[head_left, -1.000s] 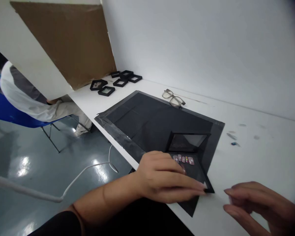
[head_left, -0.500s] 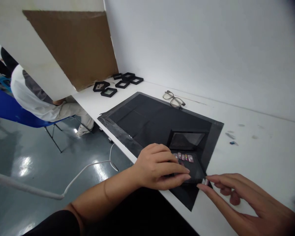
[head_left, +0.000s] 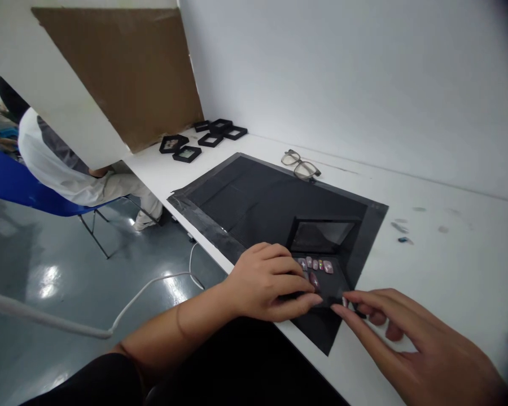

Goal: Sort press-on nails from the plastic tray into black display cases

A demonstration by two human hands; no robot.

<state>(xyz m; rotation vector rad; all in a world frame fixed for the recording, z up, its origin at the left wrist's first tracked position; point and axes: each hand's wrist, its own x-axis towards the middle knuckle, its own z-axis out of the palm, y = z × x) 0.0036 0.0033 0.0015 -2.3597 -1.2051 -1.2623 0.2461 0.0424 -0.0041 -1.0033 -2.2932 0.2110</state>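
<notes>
A small black case (head_left: pixel 341 287) stands with its lid up on the black mat (head_left: pixel 254 197). Inside it lies a row of pinkish press-on nails (head_left: pixel 315 264), some with a white star mark, and a darker nail (head_left: pixel 314 281) sits below the row. My left hand (head_left: pixel 271 282) is bent over the case's near left side, holding it; its fingers hide part of the inside. Between the thumb and index finger of my right hand (head_left: pixel 389 327) is a small pale press-on nail (head_left: pixel 345 301), close to the case's front right corner.
Eyeglasses (head_left: pixel 300 164) lie behind the mat. Several small black frames (head_left: pixel 187 153) are at the far left, by a brown board (head_left: pixel 131 79). Small bits (head_left: pixel 403 240) lie on the white table (head_left: pixel 440 265) at right. A person sits on a blue chair (head_left: pixel 29 189).
My right hand has moved slightly left with the pale nail, closer over the case. My left hand has shifted a little, so the darker nail shows more.
</notes>
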